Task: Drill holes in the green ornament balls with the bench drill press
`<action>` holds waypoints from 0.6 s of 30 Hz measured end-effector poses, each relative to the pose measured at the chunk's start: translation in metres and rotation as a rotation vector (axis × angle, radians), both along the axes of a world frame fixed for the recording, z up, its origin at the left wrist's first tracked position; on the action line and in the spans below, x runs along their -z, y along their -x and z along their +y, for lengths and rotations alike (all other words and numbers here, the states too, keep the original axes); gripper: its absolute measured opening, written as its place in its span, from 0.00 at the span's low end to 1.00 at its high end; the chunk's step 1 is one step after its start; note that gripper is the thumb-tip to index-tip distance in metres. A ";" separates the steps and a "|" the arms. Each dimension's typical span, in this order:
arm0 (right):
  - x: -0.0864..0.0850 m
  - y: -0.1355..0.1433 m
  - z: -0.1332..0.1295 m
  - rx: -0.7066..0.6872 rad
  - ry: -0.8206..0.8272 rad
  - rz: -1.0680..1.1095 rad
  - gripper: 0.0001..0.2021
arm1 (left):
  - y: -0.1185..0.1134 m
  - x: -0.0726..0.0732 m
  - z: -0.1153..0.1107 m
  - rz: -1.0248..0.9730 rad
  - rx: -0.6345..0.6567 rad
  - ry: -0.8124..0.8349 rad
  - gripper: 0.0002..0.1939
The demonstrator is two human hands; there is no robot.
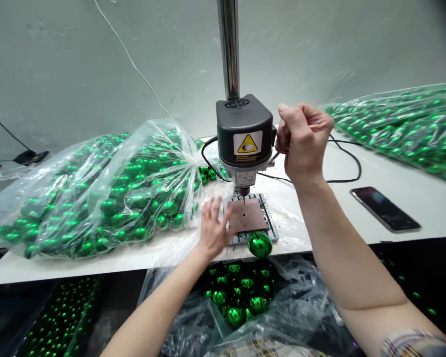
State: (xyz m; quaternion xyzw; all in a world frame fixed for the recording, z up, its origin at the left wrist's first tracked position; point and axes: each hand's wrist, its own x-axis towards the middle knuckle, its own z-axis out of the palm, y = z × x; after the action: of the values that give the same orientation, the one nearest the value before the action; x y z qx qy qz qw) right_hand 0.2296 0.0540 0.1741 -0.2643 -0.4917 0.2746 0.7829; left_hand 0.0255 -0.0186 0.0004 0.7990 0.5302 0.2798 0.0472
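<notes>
A small drill press (244, 130) stands in the middle, its bit above a brownish plate (255, 216) with a hole, lying on the metal base. My right hand (304, 139) is wrapped round the drill press's feed lever, of which only a short piece of rod shows. My left hand (214, 227) holds nothing; its fingers are spread at the plate's left side. A shiny green ball (259, 245) is at the base's front edge; I cannot tell whether it rests there or is in the air. Below, an open plastic bag (301, 292) holds several green balls (236, 316).
A tied clear bag of green balls (134, 193) fills the table's left side. Another bag of them (412, 129) lies at the back right. A phone (385, 209) lies on the white table (334, 208), near a black cable (359, 166). Dark shavings dot the drill base.
</notes>
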 end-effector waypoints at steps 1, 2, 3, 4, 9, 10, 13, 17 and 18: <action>-0.001 0.000 0.000 0.007 0.012 -0.009 0.25 | -0.011 0.008 -0.016 0.049 0.144 0.071 0.22; -0.001 0.000 0.001 0.017 0.022 -0.017 0.27 | -0.021 0.017 -0.033 0.087 0.309 0.147 0.23; -0.002 0.000 0.002 0.028 0.031 -0.027 0.28 | -0.030 0.028 -0.049 0.114 0.475 0.211 0.22; -0.003 0.000 0.003 0.038 0.040 -0.037 0.29 | -0.038 0.038 -0.065 0.133 0.620 0.255 0.21; -0.009 0.000 0.006 0.094 0.032 -0.093 0.25 | -0.076 0.092 -0.107 0.222 0.848 0.382 0.26; -0.010 0.001 0.004 0.103 0.064 -0.115 0.25 | -0.083 0.101 -0.109 0.238 0.804 0.417 0.25; -0.015 0.001 -0.004 0.125 0.144 -0.154 0.24 | -0.092 0.116 -0.116 0.252 0.651 0.496 0.21; -0.017 0.000 -0.008 0.095 0.093 -0.157 0.25 | -0.076 0.122 -0.126 0.117 0.432 0.575 0.19; -0.017 0.000 -0.007 0.094 0.072 -0.163 0.24 | -0.070 0.122 -0.127 0.072 0.381 0.609 0.18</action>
State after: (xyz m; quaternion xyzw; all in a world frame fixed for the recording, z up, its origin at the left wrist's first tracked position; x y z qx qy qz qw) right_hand 0.2295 0.0471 0.1909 -0.3368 -0.5306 0.2325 0.7423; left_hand 0.0960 -0.1457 -0.1217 0.8422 0.4321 0.0669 0.3155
